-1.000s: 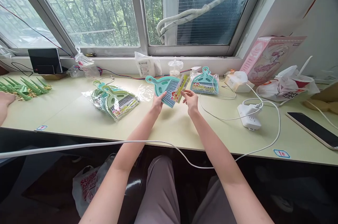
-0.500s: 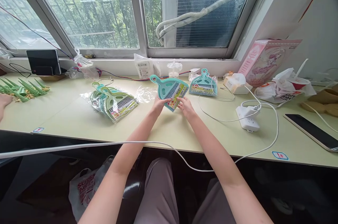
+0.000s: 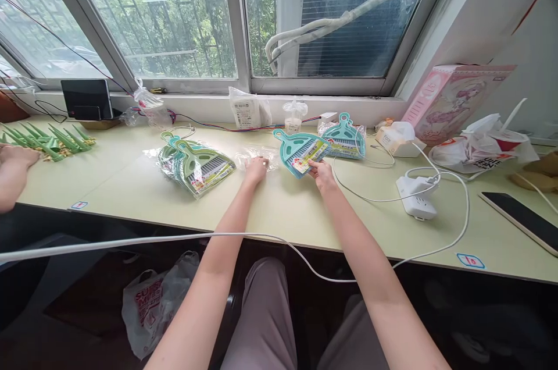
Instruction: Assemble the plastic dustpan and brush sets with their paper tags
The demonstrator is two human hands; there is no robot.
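Note:
My right hand grips the lower right corner of a teal dustpan-and-brush set with a printed label, held tilted above the table. To its left, my left hand has its fingers curled onto a clear plastic bag lying crumpled on the tabletop. Left of that hand lies a stack of green and teal dustpan sets in clear wrapping. Another teal dustpan set rests behind my right hand, by the window.
White cables run to a power strip; one crosses before my arms. A phone lies right, near a tissue box and pink box. At far left, another person's hand touches green spiky pieces.
My left hand has let go of the dustpan set and moved left onto the plastic bag. The right hand has carried the set slightly right. The other person's hand has moved into the green pieces.

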